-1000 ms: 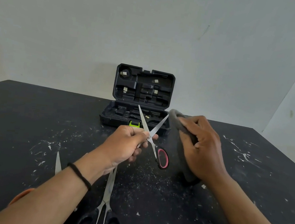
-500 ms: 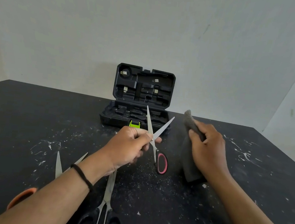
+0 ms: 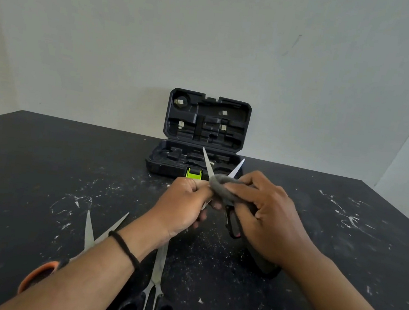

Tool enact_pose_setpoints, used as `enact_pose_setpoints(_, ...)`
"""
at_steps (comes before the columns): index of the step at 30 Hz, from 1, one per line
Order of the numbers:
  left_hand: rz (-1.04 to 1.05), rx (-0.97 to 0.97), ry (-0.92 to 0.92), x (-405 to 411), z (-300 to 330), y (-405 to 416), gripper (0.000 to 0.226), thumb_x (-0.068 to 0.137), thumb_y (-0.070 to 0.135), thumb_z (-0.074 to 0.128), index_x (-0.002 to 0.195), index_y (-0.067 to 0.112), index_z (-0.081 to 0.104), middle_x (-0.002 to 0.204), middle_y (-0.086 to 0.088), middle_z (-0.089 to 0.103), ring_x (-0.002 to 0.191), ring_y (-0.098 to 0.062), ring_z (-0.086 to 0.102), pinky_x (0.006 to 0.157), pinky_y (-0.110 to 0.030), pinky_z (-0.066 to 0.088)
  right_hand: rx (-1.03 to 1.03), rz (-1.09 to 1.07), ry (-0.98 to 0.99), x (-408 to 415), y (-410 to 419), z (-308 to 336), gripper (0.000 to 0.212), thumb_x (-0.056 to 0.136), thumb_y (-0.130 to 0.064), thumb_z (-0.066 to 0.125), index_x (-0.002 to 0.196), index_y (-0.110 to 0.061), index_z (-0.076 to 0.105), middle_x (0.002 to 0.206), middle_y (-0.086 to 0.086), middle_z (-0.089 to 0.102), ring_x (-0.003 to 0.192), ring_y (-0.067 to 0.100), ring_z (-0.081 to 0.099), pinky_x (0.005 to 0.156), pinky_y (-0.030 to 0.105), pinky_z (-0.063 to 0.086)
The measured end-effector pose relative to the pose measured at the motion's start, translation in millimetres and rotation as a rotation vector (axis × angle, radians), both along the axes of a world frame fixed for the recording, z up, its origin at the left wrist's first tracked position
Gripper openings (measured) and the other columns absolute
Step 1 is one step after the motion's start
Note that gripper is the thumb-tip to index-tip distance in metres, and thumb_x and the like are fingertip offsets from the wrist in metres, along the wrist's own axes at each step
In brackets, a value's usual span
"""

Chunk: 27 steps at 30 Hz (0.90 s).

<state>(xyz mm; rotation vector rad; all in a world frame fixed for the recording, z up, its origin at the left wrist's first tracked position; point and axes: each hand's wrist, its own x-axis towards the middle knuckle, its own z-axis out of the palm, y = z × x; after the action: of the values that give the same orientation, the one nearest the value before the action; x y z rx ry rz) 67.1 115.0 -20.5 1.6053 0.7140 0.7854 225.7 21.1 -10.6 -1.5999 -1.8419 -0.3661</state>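
Observation:
My left hand [image 3: 184,203] grips a pair of scissors [image 3: 208,165] with red-and-black handles, held above the table with the blades spread and pointing up and away. My right hand [image 3: 265,216] holds a grey cloth [image 3: 221,184] and presses it around the blades near the pivot. Only the two blade tips and part of one handle show; the rest is hidden by the cloth and my fingers.
An open black tool case [image 3: 201,139] with a green latch stands at the back of the dark, white-flecked table [image 3: 44,167]. Orange-handled scissors [image 3: 90,231] lie open under my left forearm. Black-handled scissors [image 3: 155,287] lie shut near the front edge.
My right hand has come in from the right and brought the cloth onto the blades. The scissors in my left hand stayed at about the same place.

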Motion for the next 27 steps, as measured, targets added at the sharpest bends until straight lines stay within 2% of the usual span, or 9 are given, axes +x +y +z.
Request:
enact_pose_setpoints(3, 0.096, 0.027, 0.053, 2, -4, 1, 0.035, 0.103, 0.020, 0.048, 0.082, 0.012, 0.074, 0.057, -0.007, 0.057, 0.043, -0.013, 0.041, 0.042, -0.024, 0.035, -0.065, -0.035, -0.040, 3, 0, 2, 0.037, 0.086, -0.015, 0.054, 0.099, -0.039, 0.079, 0.089, -0.016, 0.056, 0.073, 0.008, 0.051, 0.065, 0.023, 0.036)
enact_pose_setpoints(6, 0.149, -0.017, -0.025, 1, 0, 1, 0.035, 0.104, 0.018, 0.046, 0.090, 0.020, 0.078, 0.074, -0.004, 0.071, 0.046, -0.009, 0.044, 0.042, -0.023, 0.036, 0.046, -0.101, -0.025, 2, -2, 0, 0.033, 0.083, -0.014, 0.052, 0.088, -0.034, 0.079, 0.083, -0.013, 0.055, 0.068, 0.009, 0.048, 0.063, 0.029, 0.036)
enact_pose_setpoints(10, 0.193, -0.093, -0.096, -2, 4, 4, 0.031, 0.104, 0.025, 0.050, 0.095, 0.018, 0.078, 0.075, 0.001, 0.072, 0.047, -0.007, 0.045, 0.042, -0.020, 0.037, 0.162, -0.139, 0.093, -2, -3, 0, 0.033, 0.082, -0.025, 0.047, 0.100, -0.025, 0.075, 0.090, -0.010, 0.056, 0.069, 0.001, 0.043, 0.069, 0.029, 0.036)
enact_pose_setpoints(14, 0.202, -0.102, -0.074, -1, 1, 5, 0.035, 0.103, 0.033, 0.055, 0.084, 0.011, 0.074, 0.054, 0.005, 0.055, 0.045, -0.006, 0.045, 0.040, -0.020, 0.037, 0.042, -0.069, -0.051, -17, -4, -5, 0.035, 0.080, -0.032, 0.057, 0.112, -0.036, 0.073, 0.097, -0.012, 0.056, 0.076, 0.001, 0.039, 0.073, 0.024, 0.041)
enact_pose_setpoints(16, 0.214, -0.090, -0.048, -1, -1, 6, 0.037, 0.103, 0.034, 0.055, 0.081, 0.011, 0.074, 0.051, 0.002, 0.050, 0.043, -0.008, 0.045, 0.040, -0.021, 0.038, 0.009, -0.096, -0.111, -17, 0, -8, 0.036, 0.081, -0.032, 0.057, 0.112, -0.039, 0.073, 0.097, -0.011, 0.057, 0.079, 0.003, 0.042, 0.075, 0.028, 0.044)
enact_pose_setpoints(20, 0.255, 0.017, 0.044, 2, -5, 6, 0.038, 0.104, 0.032, 0.051, 0.085, 0.012, 0.077, 0.055, -0.009, 0.058, 0.050, -0.019, 0.049, 0.049, -0.025, 0.041, 0.025, -0.248, -0.129, -12, 3, -6, 0.029, 0.080, -0.025, 0.055, 0.092, -0.037, 0.078, 0.085, -0.013, 0.054, 0.073, 0.010, 0.047, 0.078, 0.039, 0.045)
enact_pose_setpoints(22, 0.254, 0.023, 0.016, 3, -5, 6, 0.036, 0.104, 0.027, 0.049, 0.088, 0.013, 0.079, 0.069, -0.020, 0.065, 0.053, -0.018, 0.050, 0.048, -0.026, 0.042, 0.075, -0.335, -0.098, -8, 1, -5, 0.027, 0.080, -0.023, 0.052, 0.083, -0.033, 0.077, 0.082, -0.011, 0.054, 0.071, 0.012, 0.048, 0.078, 0.040, 0.043)
enact_pose_setpoints(24, 0.252, 0.010, -0.015, 2, -2, 7, 0.034, 0.103, 0.024, 0.049, 0.090, 0.017, 0.080, 0.076, -0.015, 0.069, 0.052, -0.013, 0.050, 0.046, -0.025, 0.043, 0.141, -0.345, -0.023, -2, -1, -4, 0.029, 0.080, -0.020, 0.053, 0.090, -0.028, 0.079, 0.088, -0.008, 0.057, 0.075, 0.014, 0.052, 0.079, 0.039, 0.043)
enact_pose_setpoints(27, 0.256, -0.009, -0.023, 3, -2, 7, 0.034, 0.102, 0.022, 0.051, 0.081, 0.020, 0.077, 0.062, 0.000, 0.065, 0.051, -0.010, 0.050, 0.047, -0.026, 0.043, 0.130, -0.195, -0.023, -7, -1, -3, 0.035, 0.083, -0.021, 0.058, 0.112, -0.029, 0.076, 0.106, -0.005, 0.061, 0.086, 0.011, 0.051, 0.081, 0.035, 0.043)
